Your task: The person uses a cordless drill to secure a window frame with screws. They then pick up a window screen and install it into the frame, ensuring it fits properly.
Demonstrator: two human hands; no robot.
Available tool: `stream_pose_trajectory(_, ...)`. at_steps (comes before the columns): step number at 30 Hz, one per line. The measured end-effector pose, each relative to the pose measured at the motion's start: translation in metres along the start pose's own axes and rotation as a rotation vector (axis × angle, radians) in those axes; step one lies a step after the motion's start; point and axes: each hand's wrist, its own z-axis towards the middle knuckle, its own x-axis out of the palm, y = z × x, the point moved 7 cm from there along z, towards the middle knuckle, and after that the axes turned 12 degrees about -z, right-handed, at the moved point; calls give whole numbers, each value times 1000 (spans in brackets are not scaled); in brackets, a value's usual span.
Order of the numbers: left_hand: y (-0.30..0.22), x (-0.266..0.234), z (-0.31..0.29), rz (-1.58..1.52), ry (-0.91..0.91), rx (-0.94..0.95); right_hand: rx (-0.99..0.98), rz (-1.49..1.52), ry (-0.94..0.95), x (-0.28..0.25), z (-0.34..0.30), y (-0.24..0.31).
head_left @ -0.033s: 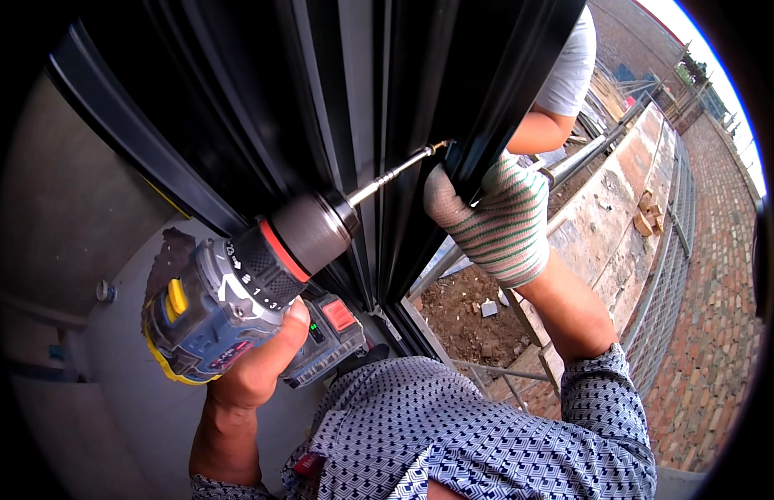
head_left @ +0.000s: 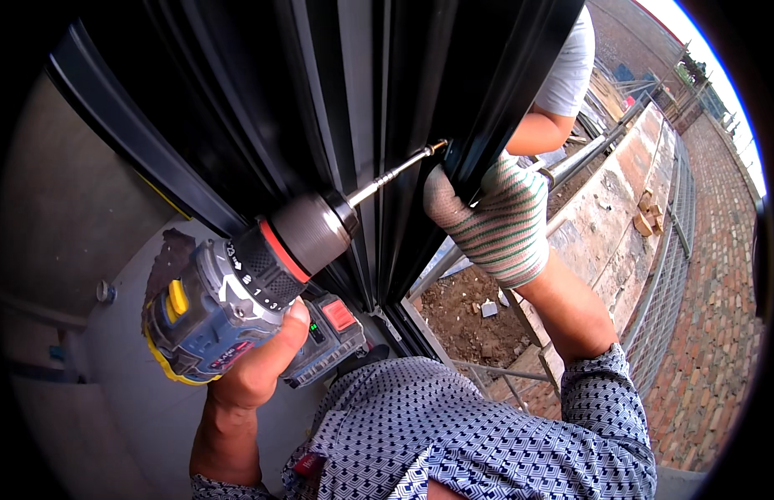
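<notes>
My bare left hand (head_left: 258,362) is wrapped round the handle of a cordless drill (head_left: 270,254), which has a dark chuck, a red ring and a yellow switch. From the chuck a long silver driver bit (head_left: 391,177) points up and right. Its brass-coloured tip meets the face of a black metal frame (head_left: 478,100); whether a screw sits there is too small to tell. Just below and right of the tip, my right hand (head_left: 508,221), in a white knitted glove with green stripes, grips the frame's edge. Its thumb lies on the near side, and some fingers are hidden behind.
Beyond the frame, another person's arm in a white sleeve (head_left: 562,75) shows. Outside lie a plank walkway (head_left: 608,250) with broken brick pieces (head_left: 649,218), a metal mesh railing (head_left: 666,283), bare soil (head_left: 462,312) and a brick surface (head_left: 712,300). A pale floor (head_left: 128,350) lies at left.
</notes>
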Motion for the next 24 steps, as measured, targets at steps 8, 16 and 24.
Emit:
stream_pose_trajectory(8,2,-4,0,27,17,-17,1,14,-3,1,-2,-1)
stream_pose_trajectory(16,2,-4,0,18,24,-17,10,43,2,2,-1,-2)
stream_pose_trajectory(24,5,-7,0,35,48,-15,36,42,5,3,-4,-6)
